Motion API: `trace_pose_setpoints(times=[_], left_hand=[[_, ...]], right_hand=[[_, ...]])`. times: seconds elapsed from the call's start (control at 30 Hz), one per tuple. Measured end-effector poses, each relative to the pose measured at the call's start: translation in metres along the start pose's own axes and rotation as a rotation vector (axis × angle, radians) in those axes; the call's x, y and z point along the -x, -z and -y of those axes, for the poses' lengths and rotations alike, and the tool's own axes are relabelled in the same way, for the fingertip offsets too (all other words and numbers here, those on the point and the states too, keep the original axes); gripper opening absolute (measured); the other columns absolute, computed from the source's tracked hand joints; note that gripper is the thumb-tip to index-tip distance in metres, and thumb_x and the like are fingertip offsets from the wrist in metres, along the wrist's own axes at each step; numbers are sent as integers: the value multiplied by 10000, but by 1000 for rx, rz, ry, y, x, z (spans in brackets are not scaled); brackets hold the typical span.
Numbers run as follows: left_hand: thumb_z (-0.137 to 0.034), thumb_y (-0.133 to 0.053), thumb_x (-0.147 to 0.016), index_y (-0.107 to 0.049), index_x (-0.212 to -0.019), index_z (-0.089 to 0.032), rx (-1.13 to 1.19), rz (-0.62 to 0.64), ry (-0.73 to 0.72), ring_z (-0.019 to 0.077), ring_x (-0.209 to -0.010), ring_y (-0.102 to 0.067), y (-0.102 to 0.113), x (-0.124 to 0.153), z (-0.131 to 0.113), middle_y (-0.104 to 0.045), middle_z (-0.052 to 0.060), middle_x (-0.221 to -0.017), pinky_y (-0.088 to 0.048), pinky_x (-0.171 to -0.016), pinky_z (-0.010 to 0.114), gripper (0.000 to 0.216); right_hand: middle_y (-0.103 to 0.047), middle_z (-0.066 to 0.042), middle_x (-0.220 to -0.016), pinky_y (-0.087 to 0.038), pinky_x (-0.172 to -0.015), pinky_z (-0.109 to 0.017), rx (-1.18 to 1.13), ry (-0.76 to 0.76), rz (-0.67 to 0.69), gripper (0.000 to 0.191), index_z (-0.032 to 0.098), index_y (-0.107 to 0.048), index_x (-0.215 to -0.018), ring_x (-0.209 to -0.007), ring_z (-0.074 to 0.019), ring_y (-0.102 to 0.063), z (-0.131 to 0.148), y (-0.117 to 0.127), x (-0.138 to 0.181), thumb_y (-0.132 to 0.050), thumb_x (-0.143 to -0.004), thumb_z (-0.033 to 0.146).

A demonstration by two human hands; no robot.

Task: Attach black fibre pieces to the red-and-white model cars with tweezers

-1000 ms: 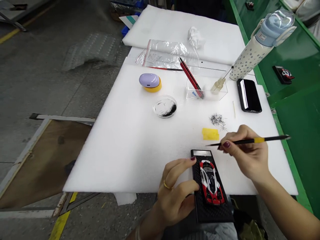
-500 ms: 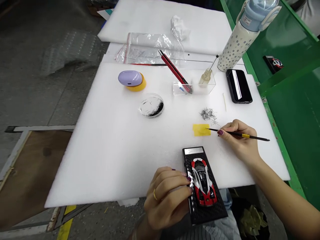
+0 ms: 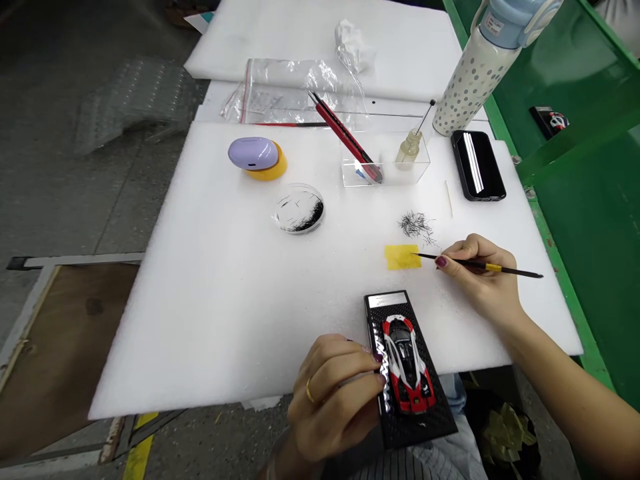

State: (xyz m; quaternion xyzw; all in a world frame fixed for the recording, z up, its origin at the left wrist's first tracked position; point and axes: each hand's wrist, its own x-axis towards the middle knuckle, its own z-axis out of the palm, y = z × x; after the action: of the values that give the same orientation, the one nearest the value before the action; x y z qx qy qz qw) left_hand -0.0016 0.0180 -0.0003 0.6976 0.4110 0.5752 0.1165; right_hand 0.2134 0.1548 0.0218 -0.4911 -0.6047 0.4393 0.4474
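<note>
My left hand (image 3: 336, 393) grips the left edge of a black display base (image 3: 400, 437), tilted at the near edge of the white foam board. On the base sits a red and white model car (image 3: 409, 365). Pinched in the fingers of my right hand (image 3: 483, 277) is a thin dark paintbrush (image 3: 515, 271) with a yellow band. Its tip touches or hovers just over a yellow piece of tape (image 3: 400, 257) lying on the board. Just beyond the tape lies a loose pile of short black fibres (image 3: 415, 225).
A round clear dish (image 3: 300, 209) holds more black fibres. Behind it are a purple case (image 3: 253, 153), a clear tray (image 3: 360, 179) with red tweezers (image 3: 347, 137) and a small glass bottle (image 3: 409, 148). A phone (image 3: 479, 165) and a dotted bottle (image 3: 463, 87) stand at the right.
The view has shifted slightly. Both hands keep their holds, and the brush tip stays at the yellow tape.
</note>
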Motion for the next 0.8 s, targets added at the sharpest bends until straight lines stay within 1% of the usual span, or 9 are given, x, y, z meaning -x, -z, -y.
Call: trace_pose_setpoints(times=[0.2, 0.23, 0.3, 0.37, 0.4, 0.47, 0.57, 0.67, 0.8], left_hand=[[-162, -537, -1051, -643, -918, -67, -7, -9, 52, 134, -936, -621, 0, -2, -6, -631, 57, -991, -556, -765, 312, 195], [-175, -541, -1053, -643, -918, -72, -9, -15, 67, 135, -939, -623, -1, -2, -7, -633, 56, -992, -558, -768, 313, 198], [-193, -551, -1052, -642, -915, -81, -15, -31, 91, 135, -943, -626, -2, -2, -7, -637, 51, -995, -560, -780, 314, 199], [-199, -572, -1044, -641, -907, -87, -17, -46, 109, 135, -950, -627, -4, 0, -6, -642, 47, -1001, -560, -798, 319, 190], [-200, -580, -1040, -640, -903, -88, -17, -47, 112, 135, -951, -628, -4, 1, -6, -643, 46, -1003, -560, -805, 321, 187], [-209, -586, -1039, -641, -900, -87, -13, -47, 105, 136, -950, -628, -5, 2, -4, -644, 46, -1006, -558, -805, 323, 192], [-206, -587, -1037, -645, -901, -82, -11, -47, 93, 136, -945, -623, -5, 1, -2, -638, 47, -1005, -555, -789, 323, 194], [-188, -593, -1031, -647, -898, -80, -14, -27, 57, 139, -953, -618, -2, -1, -1, -636, 50, -1018, -553, -782, 326, 179], [-169, -604, -1021, -655, -907, -77, -1, -21, 53, 145, -970, -619, 0, 1, -1, -641, 58, -1040, -553, -793, 339, 155]], right_hand=[[-637, 28, -668, -471, -572, -284, -285, 60, 13, 237, 236, -636, -743, -624, -132, -585, 10, 1, 22, -852, -840, 238], [-620, 33, -662, -498, -620, -302, -319, 69, 26, 211, 239, -647, -762, -626, -130, -569, 12, -1, 27, -833, -859, 220], [-592, 40, -658, -548, -785, -369, -378, 73, 69, 174, 244, -661, -791, -639, -132, -540, 16, -4, 35, -803, -886, 210], [-545, 49, -642, -538, -910, -427, -440, 49, 136, 161, 247, -658, -808, -641, -134, -502, 19, -7, 41, -788, -899, 219], [-513, 52, -633, -535, -899, -425, -477, 30, 176, 159, 247, -651, -815, -637, -134, -478, 21, -8, 43, -782, -903, 228], [-450, 53, -630, -521, -782, -374, -555, -16, 259, 156, 245, -630, -830, -632, -136, -431, 22, -11, 45, -757, -919, 239], [-420, 44, -662, -439, -657, -310, -623, -73, 358, 150, 240, -595, -852, -649, -138, -397, 23, -15, 47, -715, -942, 227], [-408, 44, -677, -405, -642, -301, -647, -100, 399, 154, 238, -574, -860, -652, -136, -379, 23, -17, 49, -698, -951, 223], [-369, 52, -670, -394, -637, -296, -673, -120, 401, 155, 237, -571, -858, -641, -131, -352, 24, -16, 50, -690, -957, 234]])
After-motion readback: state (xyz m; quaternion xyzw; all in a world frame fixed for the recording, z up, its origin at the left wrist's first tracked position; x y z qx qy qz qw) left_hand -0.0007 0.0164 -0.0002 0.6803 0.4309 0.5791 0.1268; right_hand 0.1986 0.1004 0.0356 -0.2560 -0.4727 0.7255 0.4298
